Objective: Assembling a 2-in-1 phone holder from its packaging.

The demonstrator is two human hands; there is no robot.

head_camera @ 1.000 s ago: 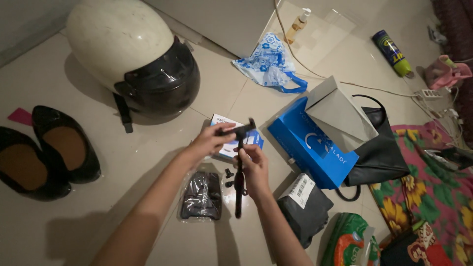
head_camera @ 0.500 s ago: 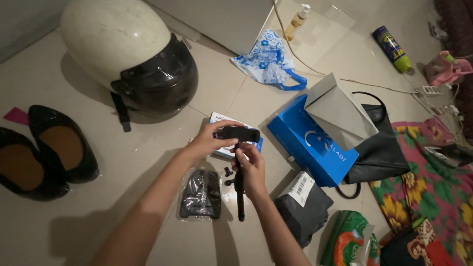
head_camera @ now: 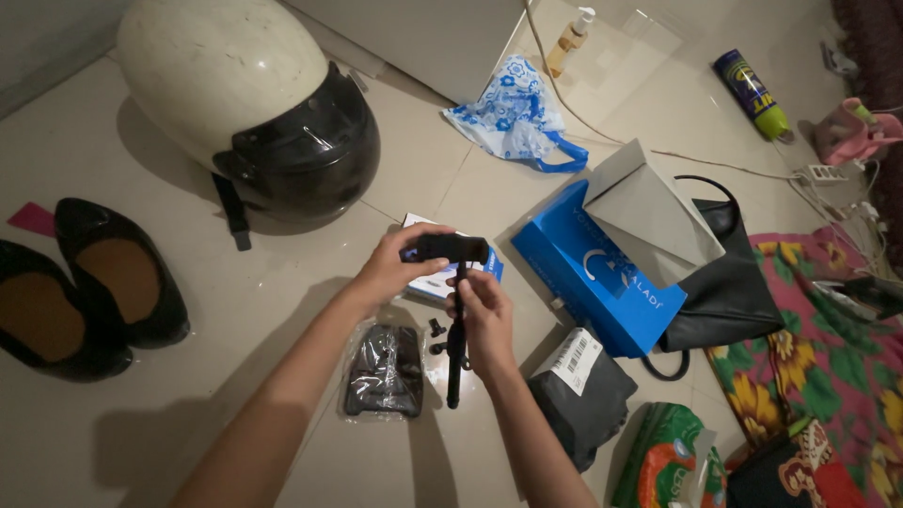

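both hands gripped a black phone mount (head_camera: pixel 453 310): left hand (head_camera: pixel 390 270) closed on its clamp head, right hand (head_camera: pixel 484 320) around the stem. a wrapped black part (head_camera: pixel 384 370) lay near-left, a blue box (head_camera: pixel 594 273) right; small screws (head_camera: pixel 436 337) were hard to make out.

Cream helmet (head_camera: pixel 246 103) with dark visor up and left of the grip, black shoes (head_camera: pixel 85 287) far left. Open blue box (head_camera: pixel 602 273) just right, black bag (head_camera: pixel 729 282) beyond it. Wrapped black part (head_camera: pixel 384 372) lying right below, grey parcel (head_camera: pixel 588 395) lower right.
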